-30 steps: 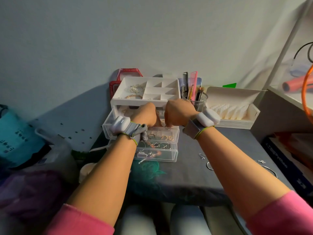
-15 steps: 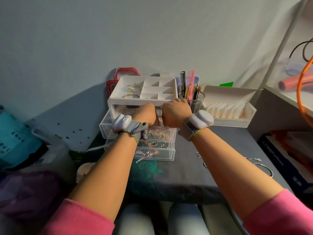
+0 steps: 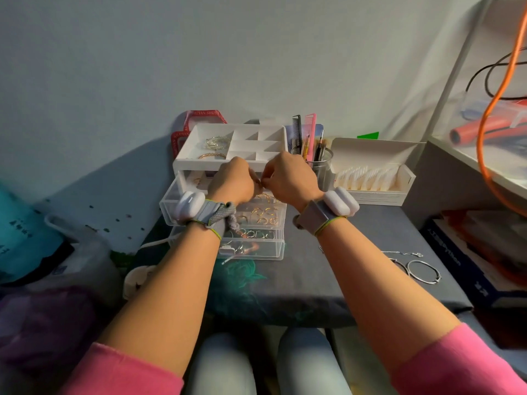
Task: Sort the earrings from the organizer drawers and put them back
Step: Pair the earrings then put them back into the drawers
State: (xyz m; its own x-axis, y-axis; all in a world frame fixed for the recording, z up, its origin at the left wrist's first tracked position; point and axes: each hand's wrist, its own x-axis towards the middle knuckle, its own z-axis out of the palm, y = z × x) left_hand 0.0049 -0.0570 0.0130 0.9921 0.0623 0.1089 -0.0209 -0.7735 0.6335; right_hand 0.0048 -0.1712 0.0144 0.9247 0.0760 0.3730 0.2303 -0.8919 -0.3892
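Note:
A white organizer point(image 3: 182, 166) stands at the back of the grey table, its top tray holding two bracelets. Its clear drawers point(image 3: 281, 218) are pulled out toward me and hold several gold and silver earrings point(image 3: 266, 216). My left hand point(image 3: 231, 182) and my right hand point(image 3: 289, 178) hover above the top drawer, fingertips meeting between them. Both pinch something tiny there, too small to make out, likely an earring. The fingers themselves are mostly hidden behind the backs of the hands.
A clear cup point(image 3: 323, 163) with combs and brushes stands right of the organizer, beside an open white box point(image 3: 373, 178). Silver hoops point(image 3: 423, 270) and a chain lie on the table at right. Bags crowd the left; a shelf with an orange cable rises at right.
Both hands have risen slightly out of the top drawer and brought their fingertips together above it. The view has shifted a little.

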